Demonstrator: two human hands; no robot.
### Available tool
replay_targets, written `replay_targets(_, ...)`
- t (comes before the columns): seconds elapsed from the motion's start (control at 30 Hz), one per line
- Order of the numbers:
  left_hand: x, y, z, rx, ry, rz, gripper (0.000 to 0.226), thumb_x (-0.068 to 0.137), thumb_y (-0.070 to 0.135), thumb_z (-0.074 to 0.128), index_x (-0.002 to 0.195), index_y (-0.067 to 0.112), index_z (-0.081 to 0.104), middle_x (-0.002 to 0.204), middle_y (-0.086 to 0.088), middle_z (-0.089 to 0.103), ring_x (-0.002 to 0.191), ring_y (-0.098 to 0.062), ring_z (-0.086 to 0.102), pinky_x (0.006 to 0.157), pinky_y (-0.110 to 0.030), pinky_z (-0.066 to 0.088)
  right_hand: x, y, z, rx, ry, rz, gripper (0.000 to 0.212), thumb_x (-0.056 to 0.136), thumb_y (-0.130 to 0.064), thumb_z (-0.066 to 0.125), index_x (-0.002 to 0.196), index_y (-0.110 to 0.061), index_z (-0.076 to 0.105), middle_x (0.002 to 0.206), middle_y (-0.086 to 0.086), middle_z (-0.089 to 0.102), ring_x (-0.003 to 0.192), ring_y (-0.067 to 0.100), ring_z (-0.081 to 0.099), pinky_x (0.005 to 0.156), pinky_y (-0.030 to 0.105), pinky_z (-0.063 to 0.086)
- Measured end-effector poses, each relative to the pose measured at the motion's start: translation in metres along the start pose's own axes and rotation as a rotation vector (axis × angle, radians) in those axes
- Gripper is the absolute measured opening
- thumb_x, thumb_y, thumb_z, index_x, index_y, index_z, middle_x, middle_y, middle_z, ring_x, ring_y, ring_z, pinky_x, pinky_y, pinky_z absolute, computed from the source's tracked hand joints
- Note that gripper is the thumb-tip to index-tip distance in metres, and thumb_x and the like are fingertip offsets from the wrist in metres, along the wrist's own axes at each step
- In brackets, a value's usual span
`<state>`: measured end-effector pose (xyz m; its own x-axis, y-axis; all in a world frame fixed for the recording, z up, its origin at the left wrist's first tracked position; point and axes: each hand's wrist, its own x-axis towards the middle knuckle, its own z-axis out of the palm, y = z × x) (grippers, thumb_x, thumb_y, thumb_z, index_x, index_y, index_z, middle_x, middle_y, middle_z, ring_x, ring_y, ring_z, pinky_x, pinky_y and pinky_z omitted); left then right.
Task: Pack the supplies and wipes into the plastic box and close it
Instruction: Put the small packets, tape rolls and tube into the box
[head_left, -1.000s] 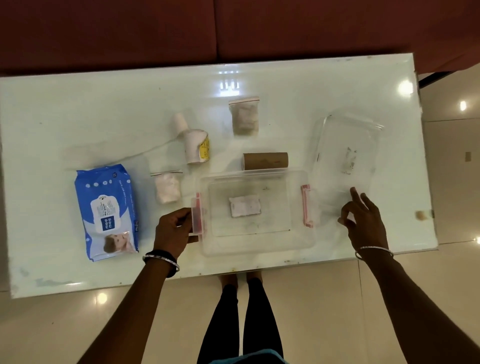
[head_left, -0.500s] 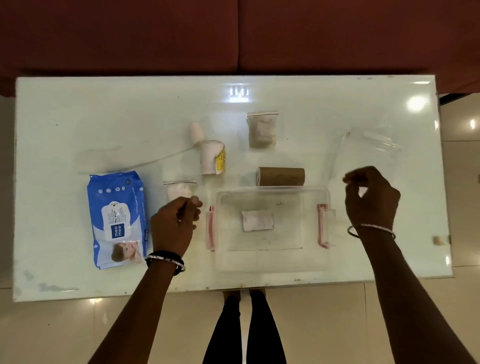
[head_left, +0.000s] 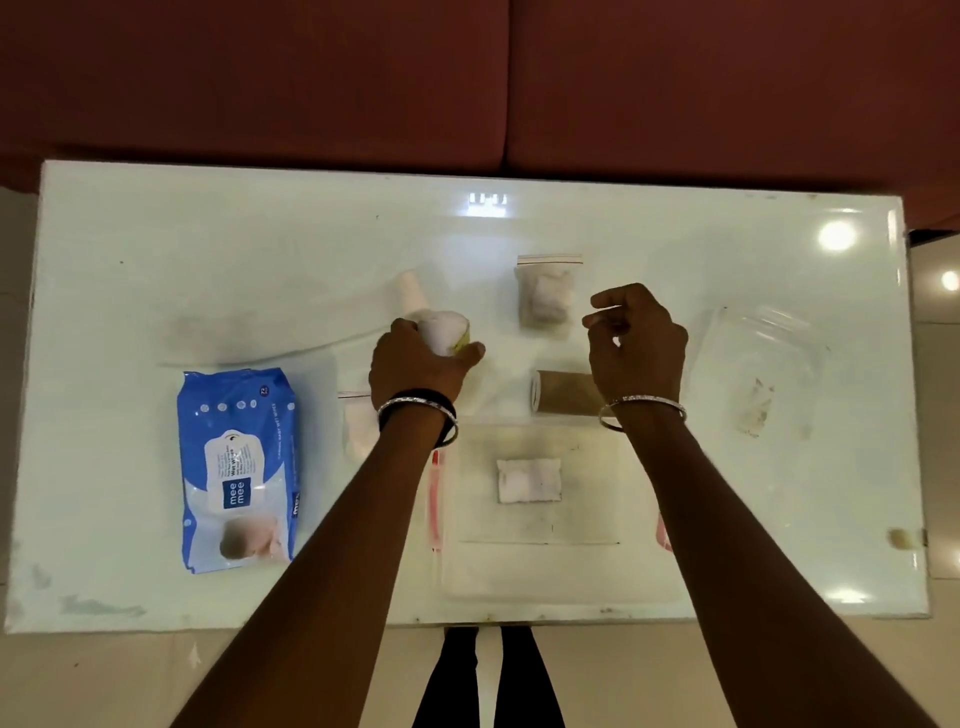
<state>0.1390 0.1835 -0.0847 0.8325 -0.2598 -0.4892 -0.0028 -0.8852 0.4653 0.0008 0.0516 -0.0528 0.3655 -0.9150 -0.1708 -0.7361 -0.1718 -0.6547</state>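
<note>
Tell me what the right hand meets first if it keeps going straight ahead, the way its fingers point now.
Most likely the zip bag at the far middle: the right hand curls its fingertips up and leftward toward it. Height above the table is unclear, so it might pass over.

White glossy table (head_left: 156, 260), red sofa (head_left: 311, 78) behind it, beige tiled floor (head_left: 130, 675) below

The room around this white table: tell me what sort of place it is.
Probably a home living room, though that is a guess. A low glossy white table stands against a dark red sofa on a shiny tiled floor, and a pack of baby wet wipes lies on it.
</note>
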Motion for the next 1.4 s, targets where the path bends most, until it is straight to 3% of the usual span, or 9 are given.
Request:
replay_targets(0.13, 0.003, -0.007, 0.004, -0.036, 0.003, 0.018, 0.068, 0.066, 0.048, 0.081, 0.119, 0.014, 0.057, 0.118, -0.006, 0.067, 0.108, -0.027, 0.062, 0.082, -0.033, 0.046, 0.019, 0.0, 0.018, -0.076, -0.1, 0.197, 0.028, 0.088, -0.018, 0.059, 0.116, -0.014, 0.062, 0.1, 0.002, 0.074, 0.098, 0.022, 0.067, 0.077, 0.022, 0.039)
replay_targets(0.37, -0.016, -0.009, -0.023, -0.567, -0.058, -0.075, 0.058, 0.059, 0.04, 0.089, 0.107, 0.019, 0.064, 0.098, 0.001, 0.072, 0.072, 0.001, 0.068, 0.067, -0.025, 0.059, 0.045, -0.004, 0.051, -0.142, -0.197, 0.242, 0.06, 0.082, -0.044, 0.07, 0.126, -0.008, 0.053, 0.123, 0.011, 0.064, 0.119, 0.031, 0.057, 0.096, 0.038, 0.045)
replay_targets(0.57, -0.049, -0.025, -0.05, -0.79, -0.125, -0.142, 0.071, 0.044, 0.049, 0.085, 0.104, 0.018, 0.064, 0.098, -0.002, 0.072, 0.083, -0.009, 0.072, 0.06, -0.021, 0.057, 0.053, -0.006, 0.063, -0.173, -0.209, 0.274, 0.054, 0.079, -0.036, 0.075, 0.119, -0.006, 0.056, 0.121, 0.013, 0.065, 0.116, 0.033, 0.058, 0.088, 0.036, 0.047)
replay_targets(0.67, -0.064, -0.033, -0.059, -0.863, -0.146, -0.156, 0.072, 0.042, 0.047, 0.085, 0.104, 0.016, 0.064, 0.097, -0.002, 0.073, 0.082, -0.011, 0.074, 0.06, -0.023, 0.058, 0.053, -0.01, 0.053, -0.063, -0.229, 0.32, 0.032, 0.075, -0.034, 0.08, 0.092, -0.009, 0.067, 0.092, 0.01, 0.068, 0.086, 0.026, 0.06, 0.069, 0.027, 0.04)
replay_targets(0.77, -0.075, -0.04, -0.064, -0.911, -0.155, -0.175, 0.067, 0.044, 0.043, 0.084, 0.103, 0.016, 0.064, 0.096, 0.0, 0.073, 0.085, -0.016, 0.074, 0.065, -0.031, 0.06, 0.033, -0.023, 0.035, 0.138, -0.127, 0.3, 0.031, 0.07, -0.032, 0.083, 0.078, -0.01, 0.063, 0.071, -0.001, 0.058, 0.069, 0.02, 0.052, 0.062, 0.023, 0.039)
replay_targets(0.97, -0.09, -0.046, -0.066, -0.949, -0.13, -0.195, 0.044, 0.057, 0.03, 0.078, 0.097, 0.02, 0.063, 0.104, -0.005, 0.071, 0.093, -0.019, 0.071, 0.069, -0.035, 0.06, -0.06, -0.044, -0.011, 0.689, -0.012, 0.243, 0.026, 0.068, -0.032, 0.084, 0.09, -0.024, 0.072, 0.09, -0.002, 0.074, 0.077, 0.011, 0.068, 0.067, 0.025, 0.057)
replay_targets(1.07, -0.097, -0.052, -0.065, -0.955, -0.123, -0.162, 0.045, 0.057, 0.026, 0.08, 0.098, 0.019, 0.063, 0.098, -0.001, 0.071, 0.081, -0.008, 0.073, 0.061, -0.026, 0.059, -0.112, -0.031, -0.015, 0.615, -0.001, 0.32, 0.026, 0.069, -0.036, 0.083, 0.089, -0.025, 0.071, 0.09, 0.005, 0.074, 0.084, 0.026, 0.07, 0.072, 0.042, 0.059)
replay_targets(1.23, -0.109, -0.061, -0.063, -0.961, -0.138, -0.15, 0.065, 0.044, 0.037, 0.083, 0.103, 0.017, 0.063, 0.095, 0.005, 0.071, 0.083, -0.01, 0.072, 0.059, -0.023, 0.056, -0.154, 0.0, 0.002, 0.312, -0.244, 0.455, 0.027, 0.069, -0.037, 0.08, 0.088, -0.02, 0.07, 0.082, -0.005, 0.073, 0.082, 0.017, 0.068, 0.074, 0.035, 0.056)
replay_targets(1.4, -0.116, -0.069, -0.066, -0.954, -0.135, -0.154, 0.073, 0.048, 0.035, 0.084, 0.112, 0.01, 0.061, 0.105, -0.003, 0.071, 0.092, -0.016, 0.072, 0.064, -0.027, 0.058, -0.136, 0.016, 0.035, 0.122, -0.413, 0.45, 0.038, 0.077, -0.03, 0.08, 0.107, -0.009, 0.069, 0.101, 0.005, 0.07, 0.091, 0.022, 0.064, 0.078, 0.026, 0.047)
